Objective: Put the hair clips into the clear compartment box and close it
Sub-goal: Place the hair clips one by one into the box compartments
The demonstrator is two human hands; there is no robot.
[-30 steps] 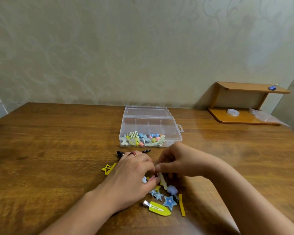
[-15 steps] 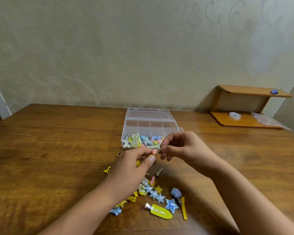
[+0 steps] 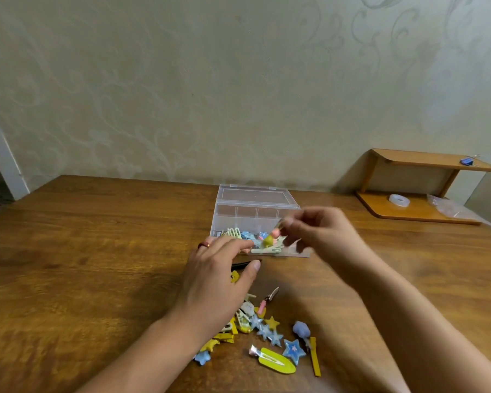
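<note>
You see a clear box (image 3: 255,211) on a brown wood-grain table (image 3: 82,265). Your loose clips (image 3: 270,336) are yellow, blue and pink, several with star shapes; one blue star (image 3: 294,351) has a pink centre. The wall (image 3: 182,95) is pale green with a swirling vine pattern. Your ring (image 3: 203,245) is red.

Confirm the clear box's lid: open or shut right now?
Open. The lid lies folded back behind the clear box, and hair clips show uncovered in its front compartments.
</note>
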